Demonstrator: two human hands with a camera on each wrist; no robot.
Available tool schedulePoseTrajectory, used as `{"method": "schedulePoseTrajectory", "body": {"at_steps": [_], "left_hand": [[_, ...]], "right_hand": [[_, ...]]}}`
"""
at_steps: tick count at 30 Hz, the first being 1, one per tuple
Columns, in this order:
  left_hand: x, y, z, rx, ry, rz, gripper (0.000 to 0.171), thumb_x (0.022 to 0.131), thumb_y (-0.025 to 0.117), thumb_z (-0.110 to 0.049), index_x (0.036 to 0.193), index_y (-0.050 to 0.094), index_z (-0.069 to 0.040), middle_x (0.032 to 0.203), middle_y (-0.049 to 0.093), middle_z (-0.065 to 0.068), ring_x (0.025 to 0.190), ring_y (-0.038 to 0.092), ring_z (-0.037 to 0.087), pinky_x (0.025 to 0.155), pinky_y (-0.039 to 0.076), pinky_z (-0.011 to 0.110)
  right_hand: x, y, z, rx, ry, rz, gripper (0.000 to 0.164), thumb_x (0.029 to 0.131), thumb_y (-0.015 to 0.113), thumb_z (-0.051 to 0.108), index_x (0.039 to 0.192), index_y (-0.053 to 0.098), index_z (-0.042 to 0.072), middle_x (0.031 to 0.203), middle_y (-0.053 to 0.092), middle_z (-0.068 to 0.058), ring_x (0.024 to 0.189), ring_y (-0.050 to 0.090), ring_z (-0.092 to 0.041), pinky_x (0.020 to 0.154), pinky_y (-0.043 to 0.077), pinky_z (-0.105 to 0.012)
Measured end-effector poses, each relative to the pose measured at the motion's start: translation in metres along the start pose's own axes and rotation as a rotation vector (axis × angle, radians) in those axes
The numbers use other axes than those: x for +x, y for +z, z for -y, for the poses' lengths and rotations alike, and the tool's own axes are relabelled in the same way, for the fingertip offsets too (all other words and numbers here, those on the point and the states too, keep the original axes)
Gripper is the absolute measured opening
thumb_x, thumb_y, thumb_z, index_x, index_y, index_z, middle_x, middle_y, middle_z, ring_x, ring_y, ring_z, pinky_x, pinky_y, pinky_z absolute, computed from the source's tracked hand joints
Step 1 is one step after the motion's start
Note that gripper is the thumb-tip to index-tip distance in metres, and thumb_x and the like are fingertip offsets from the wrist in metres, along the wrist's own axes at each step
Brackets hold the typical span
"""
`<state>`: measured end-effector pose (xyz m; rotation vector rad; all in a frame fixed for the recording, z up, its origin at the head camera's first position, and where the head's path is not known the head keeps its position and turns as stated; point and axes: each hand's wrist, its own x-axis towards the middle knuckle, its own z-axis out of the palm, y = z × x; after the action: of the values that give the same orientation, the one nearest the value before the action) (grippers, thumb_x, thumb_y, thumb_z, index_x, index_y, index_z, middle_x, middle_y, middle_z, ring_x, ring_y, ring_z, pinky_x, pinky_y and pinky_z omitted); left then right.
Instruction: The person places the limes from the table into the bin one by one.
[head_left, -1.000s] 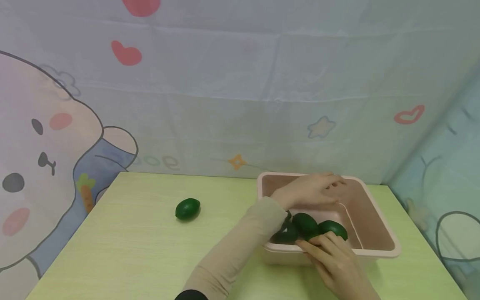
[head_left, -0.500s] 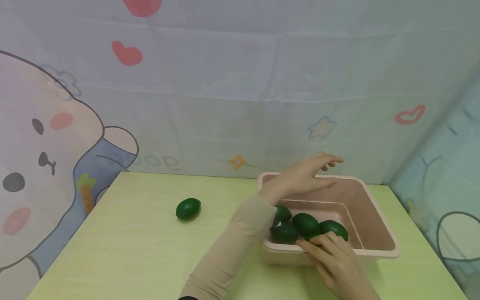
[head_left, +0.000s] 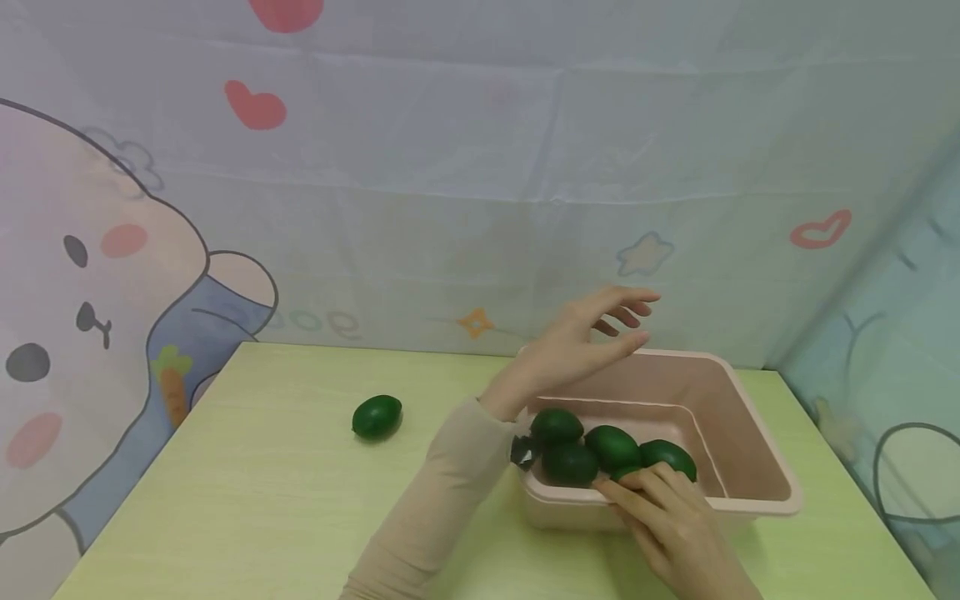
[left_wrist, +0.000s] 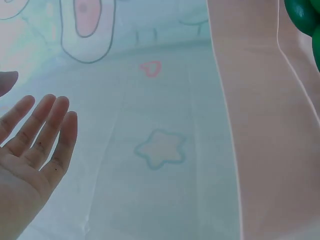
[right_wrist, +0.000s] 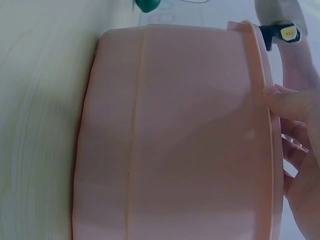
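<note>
A pale pink plastic basin [head_left: 750, 450] stands on the right of the table. Several dark green limes [head_left: 613, 448] lie in its left and front part. Over the basin's back left side my left hand [head_left: 581, 340] is raised, holding nothing, fingers loosely extended. The left wrist view shows that hand [left_wrist: 37, 150] with its fingers apart. At the front rim my right hand [head_left: 667, 517] grips the edge; in the right wrist view its thumb lies on the outer side and its fingers inside. One lime [head_left: 377, 417] rests alone on the table, left of the basin.
The yellow-green table [head_left: 285, 492] ends at a cloth backdrop [head_left: 450, 200] printed with hearts, a star and a cartoon animal. A cloth also hangs along the right side. On the left wrist sits a small black camera [head_left: 525, 451].
My left hand has risen out of the basin and moved back to the left, uncovering limes at the basin's left end. The right hand stays on the rim.
</note>
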<state>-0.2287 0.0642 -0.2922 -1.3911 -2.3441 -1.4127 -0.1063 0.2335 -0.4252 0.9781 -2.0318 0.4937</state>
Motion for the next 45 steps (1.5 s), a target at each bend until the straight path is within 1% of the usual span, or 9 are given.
{"method": "schedulePoseTrajectory", "body": {"at_steps": [5,9,15,18,24,27,34,39,45], "left_hand": [[-0.012,-0.008,-0.002,0.023,0.026,-0.062,0.045,0.096,0.059,-0.022,0.139,0.049,-0.017,0.125,0.060,0.003,0.109,0.059,0.012,0.092,0.050,0.023],[-0.024,-0.013,-0.002,0.040,0.049,-0.088,0.043,0.096,0.059,-0.020,0.137,0.051,-0.014,0.123,0.061,0.004,0.107,0.060,0.014,0.090,0.051,0.025],[-0.042,-0.019,0.003,0.044,0.032,-0.097,0.044,0.096,0.059,-0.020,0.138,0.050,-0.017,0.125,0.059,0.002,0.108,0.059,0.013,0.092,0.052,0.031],[-0.050,-0.021,0.007,0.038,0.030,-0.121,0.044,0.096,0.059,-0.018,0.139,0.050,-0.017,0.125,0.059,0.003,0.108,0.060,0.013,0.092,0.053,0.034],[-0.066,-0.024,0.017,0.032,0.008,-0.184,0.043,0.095,0.060,-0.013,0.137,0.051,-0.014,0.125,0.059,0.006,0.110,0.061,0.020,0.091,0.053,0.027],[-0.074,-0.026,0.023,0.025,-0.018,-0.230,0.043,0.094,0.061,-0.014,0.136,0.052,-0.012,0.124,0.060,0.008,0.111,0.060,0.024,0.090,0.053,0.027],[-0.093,-0.030,0.038,0.020,-0.097,-0.373,0.041,0.094,0.062,-0.014,0.134,0.055,-0.010,0.127,0.060,0.008,0.113,0.059,0.023,0.092,0.053,0.039],[-0.107,-0.030,0.052,0.039,-0.140,-0.485,0.039,0.092,0.063,-0.011,0.131,0.057,-0.009,0.132,0.057,0.010,0.114,0.059,0.024,0.090,0.054,0.037],[-0.124,-0.030,0.065,0.017,-0.208,-0.578,0.036,0.093,0.063,-0.014,0.129,0.060,-0.013,0.127,0.060,0.009,0.112,0.059,0.025,0.088,0.055,0.039]], "right_hand": [[0.000,0.000,0.000,-0.001,-0.009,-0.002,0.037,0.103,0.043,0.031,0.110,0.073,0.011,0.088,0.062,0.005,0.081,0.051,-0.012,0.075,0.036,-0.022],[-0.001,0.000,-0.001,-0.004,-0.010,0.003,0.037,0.103,0.043,0.031,0.112,0.072,0.011,0.088,0.062,0.006,0.082,0.051,-0.011,0.076,0.036,-0.023],[-0.002,-0.001,-0.002,-0.003,-0.005,0.004,0.038,0.103,0.042,0.032,0.112,0.072,0.011,0.088,0.062,0.005,0.082,0.051,-0.011,0.076,0.036,-0.022],[-0.002,0.000,-0.002,0.005,-0.013,-0.001,0.037,0.103,0.043,0.031,0.111,0.073,0.010,0.088,0.062,0.005,0.081,0.051,-0.012,0.076,0.036,-0.022],[-0.002,0.001,-0.002,0.007,-0.025,-0.010,0.038,0.103,0.043,0.031,0.110,0.073,0.010,0.088,0.062,0.004,0.081,0.051,-0.013,0.076,0.036,-0.023],[-0.001,0.001,-0.002,0.009,-0.026,-0.011,0.038,0.103,0.043,0.031,0.110,0.073,0.009,0.087,0.062,0.004,0.081,0.051,-0.013,0.076,0.037,-0.023],[0.000,0.002,-0.002,0.026,-0.033,-0.023,0.036,0.103,0.044,0.029,0.110,0.073,0.009,0.086,0.063,0.004,0.081,0.051,-0.012,0.074,0.037,-0.022],[0.000,0.002,-0.001,0.033,-0.026,-0.014,0.036,0.103,0.044,0.029,0.111,0.073,0.009,0.087,0.064,0.005,0.081,0.050,-0.011,0.073,0.036,-0.021],[0.001,0.002,-0.001,0.027,-0.022,-0.017,0.036,0.103,0.044,0.029,0.111,0.073,0.010,0.087,0.064,0.004,0.081,0.050,-0.011,0.074,0.036,-0.021]]}}
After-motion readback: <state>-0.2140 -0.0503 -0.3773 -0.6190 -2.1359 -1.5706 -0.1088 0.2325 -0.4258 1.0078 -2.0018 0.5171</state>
